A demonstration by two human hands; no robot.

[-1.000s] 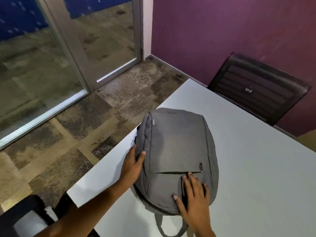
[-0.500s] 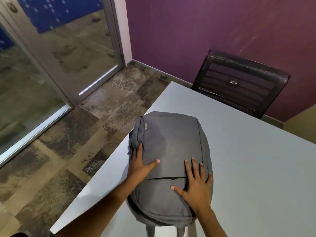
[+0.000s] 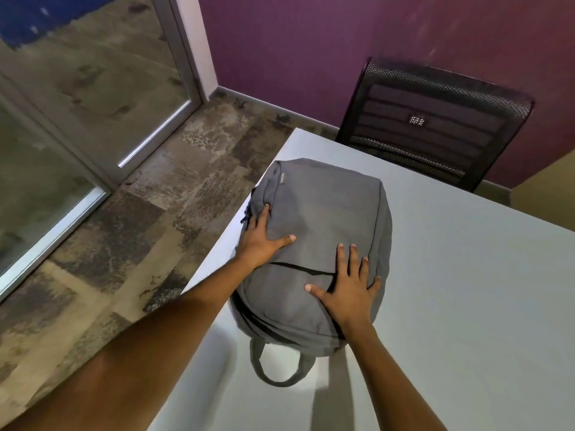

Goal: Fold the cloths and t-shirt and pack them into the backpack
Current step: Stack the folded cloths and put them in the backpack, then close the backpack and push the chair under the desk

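A grey backpack lies flat, front side up, at the left corner of the white table. Its carry loop points toward me. My left hand rests flat on the bag's left side, fingers spread, by the side zipper. My right hand presses flat on the lower right of the bag, just below the front pocket slit. Neither hand grips anything. No cloths or t-shirt are in view.
A black mesh chair stands behind the table's far edge against a purple wall. The table's left edge drops to a patterned carpet floor. A glass door lies at the far left.
Both hands have slid further up the backpack and now lie flatter on it. The camera view has shifted, showing more of the table and the carry loop.
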